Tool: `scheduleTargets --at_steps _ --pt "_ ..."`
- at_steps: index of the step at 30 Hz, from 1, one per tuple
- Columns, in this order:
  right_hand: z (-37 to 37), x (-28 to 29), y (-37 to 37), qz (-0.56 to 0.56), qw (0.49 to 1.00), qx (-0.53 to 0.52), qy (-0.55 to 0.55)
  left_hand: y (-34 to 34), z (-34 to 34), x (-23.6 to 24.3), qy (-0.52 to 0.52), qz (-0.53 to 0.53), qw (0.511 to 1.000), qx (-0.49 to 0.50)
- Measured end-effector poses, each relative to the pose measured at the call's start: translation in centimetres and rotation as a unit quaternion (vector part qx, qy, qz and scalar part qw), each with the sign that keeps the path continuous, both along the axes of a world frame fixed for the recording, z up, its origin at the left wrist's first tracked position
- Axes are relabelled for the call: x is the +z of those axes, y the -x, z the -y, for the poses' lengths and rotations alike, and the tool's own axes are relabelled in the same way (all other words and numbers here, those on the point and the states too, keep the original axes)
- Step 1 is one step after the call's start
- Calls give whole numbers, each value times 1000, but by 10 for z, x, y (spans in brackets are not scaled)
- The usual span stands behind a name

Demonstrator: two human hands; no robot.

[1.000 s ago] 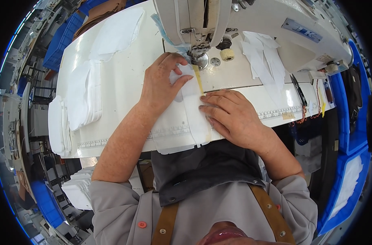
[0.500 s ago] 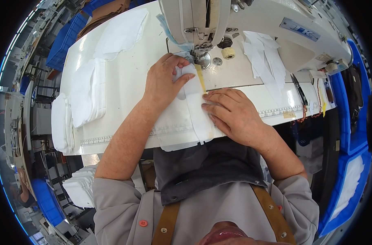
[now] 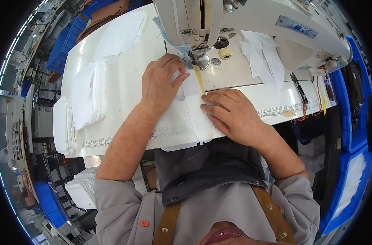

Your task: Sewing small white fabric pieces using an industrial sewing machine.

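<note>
A white fabric piece [image 3: 178,122] lies under both my hands, running from the sewing machine's needle area [image 3: 199,57] to the table's front edge. A lengthwise fold or layer edge runs down it. Left of its upper end, my left hand [image 3: 160,83] is curled, thumb and forefinger tips close together at the fabric. My right hand [image 3: 233,114] lies on the fabric's right edge, fingers stretched out and slightly apart. A yellow strip [image 3: 199,77] runs along that edge by the presser foot. The exact contact under my left fingertips is hidden.
The sewing machine [image 3: 259,16] stands across the far side. White fabric stacks [image 3: 88,94] lie at the left and loose white strips [image 3: 262,55] at the right. Black snips [image 3: 299,88] rest near the right edge, and blue bins [image 3: 349,155] stand beyond it.
My left hand has shifted slightly left, with its thumb and forefinger tips drawing closer together. My right hand and the fabric have stayed nearly in place.
</note>
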State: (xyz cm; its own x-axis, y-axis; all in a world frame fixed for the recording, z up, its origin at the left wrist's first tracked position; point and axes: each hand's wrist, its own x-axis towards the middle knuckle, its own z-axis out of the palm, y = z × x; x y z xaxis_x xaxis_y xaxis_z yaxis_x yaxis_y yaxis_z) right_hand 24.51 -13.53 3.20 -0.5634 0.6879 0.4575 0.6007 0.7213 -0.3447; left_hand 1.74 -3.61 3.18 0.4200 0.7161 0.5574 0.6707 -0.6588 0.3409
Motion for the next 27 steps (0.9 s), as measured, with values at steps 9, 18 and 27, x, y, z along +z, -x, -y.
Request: scheduleTargets --at_steps 9,18,27 --pt "1 -2 -1 -4 1000 -3 3 -5 4 9 167 38 983 66" --pt "1 1 0 -5 1000 1 7 1 -3 -2 129 44 990 24" --pt "1 1 0 -3 1000 0 5 -1 -1 0 124 51 991 12"
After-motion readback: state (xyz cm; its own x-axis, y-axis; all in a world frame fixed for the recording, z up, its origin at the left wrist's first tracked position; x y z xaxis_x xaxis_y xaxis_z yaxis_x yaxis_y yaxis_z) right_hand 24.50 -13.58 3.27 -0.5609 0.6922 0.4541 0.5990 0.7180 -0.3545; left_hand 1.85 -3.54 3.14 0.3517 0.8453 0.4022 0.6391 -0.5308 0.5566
